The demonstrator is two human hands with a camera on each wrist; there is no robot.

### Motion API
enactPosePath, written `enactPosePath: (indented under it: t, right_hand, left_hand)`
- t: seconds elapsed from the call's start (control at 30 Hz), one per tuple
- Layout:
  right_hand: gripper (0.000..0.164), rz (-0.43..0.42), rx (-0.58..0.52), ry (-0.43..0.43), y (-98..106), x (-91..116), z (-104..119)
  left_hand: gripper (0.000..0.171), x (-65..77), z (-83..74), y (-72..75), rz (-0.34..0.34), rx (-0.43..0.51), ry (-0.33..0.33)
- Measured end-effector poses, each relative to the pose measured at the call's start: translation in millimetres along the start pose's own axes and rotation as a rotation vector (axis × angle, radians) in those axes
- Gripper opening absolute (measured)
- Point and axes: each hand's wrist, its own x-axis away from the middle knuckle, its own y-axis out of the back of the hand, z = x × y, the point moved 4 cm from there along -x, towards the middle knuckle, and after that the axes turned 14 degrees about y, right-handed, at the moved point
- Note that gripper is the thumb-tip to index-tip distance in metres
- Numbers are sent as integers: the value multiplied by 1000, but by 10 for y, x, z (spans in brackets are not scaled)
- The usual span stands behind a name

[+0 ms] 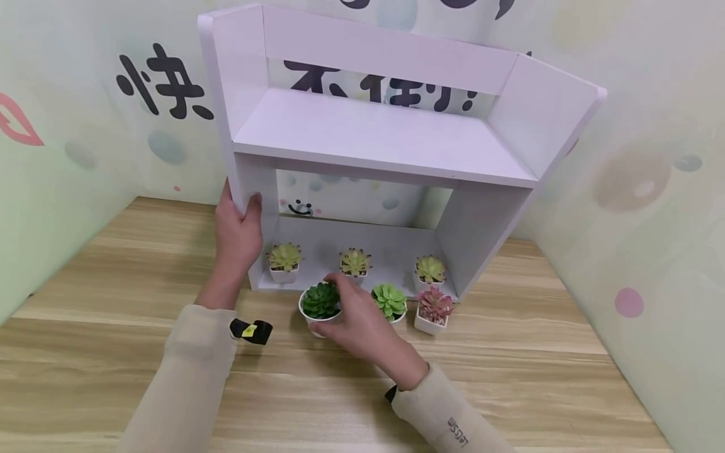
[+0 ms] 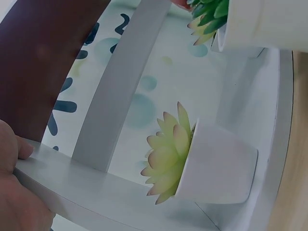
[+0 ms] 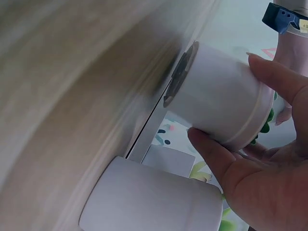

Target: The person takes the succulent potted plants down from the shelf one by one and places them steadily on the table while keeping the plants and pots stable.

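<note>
My left hand (image 1: pixel 238 236) grips the left side panel of a white two-tier shelf (image 1: pixel 385 141). My right hand (image 1: pixel 362 324) holds a round white pot (image 3: pixel 221 96) by its rim, thumb and fingers on opposite sides. A dark green succulent (image 1: pixel 320 301) grows in that pot. The right wrist view shows the pot's underside raised off the wooden table. Along the shelf's lower board stand a left yellow-green succulent (image 1: pixel 284 257), a middle one (image 1: pixel 355 260) partly behind my right hand, and a right one (image 1: pixel 430 269).
A bright green succulent (image 1: pixel 389 301) in a round white pot and a pink succulent (image 1: pixel 435 304) in a square white pot stand on the table (image 1: pixel 510 377) before the shelf. Patterned walls (image 1: pixel 651 189) rise behind and at both sides.
</note>
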Motion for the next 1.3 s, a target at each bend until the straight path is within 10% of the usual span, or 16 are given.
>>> enactPosePath:
  t: [1.3]
  right_hand:
    - [97,96,67,-57,84,41,112]
  left_hand:
    - [47,-14,27,-4,11,-10,34]
